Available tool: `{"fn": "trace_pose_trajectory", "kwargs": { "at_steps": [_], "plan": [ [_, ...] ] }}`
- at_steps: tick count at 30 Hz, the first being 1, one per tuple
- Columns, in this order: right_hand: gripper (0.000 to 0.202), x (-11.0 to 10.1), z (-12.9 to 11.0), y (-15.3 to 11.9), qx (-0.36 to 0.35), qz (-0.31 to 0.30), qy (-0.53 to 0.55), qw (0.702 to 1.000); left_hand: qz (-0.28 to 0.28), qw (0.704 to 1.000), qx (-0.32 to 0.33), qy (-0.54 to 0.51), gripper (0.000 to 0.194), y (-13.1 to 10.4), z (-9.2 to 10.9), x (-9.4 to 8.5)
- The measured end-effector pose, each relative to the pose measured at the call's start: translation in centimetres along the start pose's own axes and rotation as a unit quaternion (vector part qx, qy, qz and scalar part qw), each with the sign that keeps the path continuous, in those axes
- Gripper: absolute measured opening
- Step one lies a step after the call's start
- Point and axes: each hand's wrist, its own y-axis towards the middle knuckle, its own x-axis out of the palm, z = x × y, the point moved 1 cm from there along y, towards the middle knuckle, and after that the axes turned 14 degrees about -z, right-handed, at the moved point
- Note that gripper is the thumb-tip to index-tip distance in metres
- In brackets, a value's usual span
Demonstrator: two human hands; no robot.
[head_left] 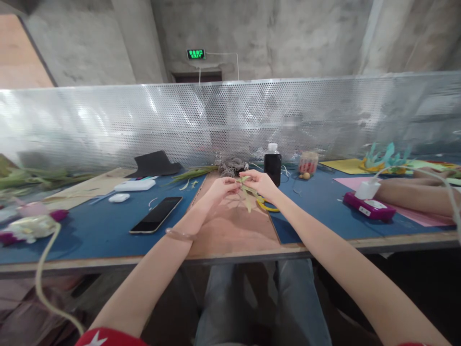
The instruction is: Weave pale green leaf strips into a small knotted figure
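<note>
My left hand (224, 187) and my right hand (260, 181) meet over the bare wooden strip in the middle of the table. Pinched between the fingertips of both is a pale green leafy piece (249, 201), its pointed ends hanging down toward the wood. Just below my right hand lie yellow scissor-like loops (268, 206), partly hidden by my right forearm. Behind the hands sits a bundle of grey cord (231, 166). Loose green leaves (192, 174) are spread behind and to the left of my left hand.
A phone (156, 215) lies left of my left forearm, near a white case (135, 185). A dark phone (272, 168) stands before a bottle (272, 146). Right are a jar (308, 162), a purple power strip (369, 206) and another person's arm (414, 196). Perforated metal panels (245, 120) close the back.
</note>
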Motion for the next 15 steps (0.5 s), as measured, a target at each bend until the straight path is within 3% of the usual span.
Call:
{"fn": "trace_pose_trajectory", "kwargs": {
  "at_steps": [15],
  "plan": [
    [0.022,0.16,-0.46,-0.06,-0.011,0.004,-0.042,0.999,-0.021,0.998,-0.011,-0.056,0.015,-0.26,0.61,0.7]
  ]
}}
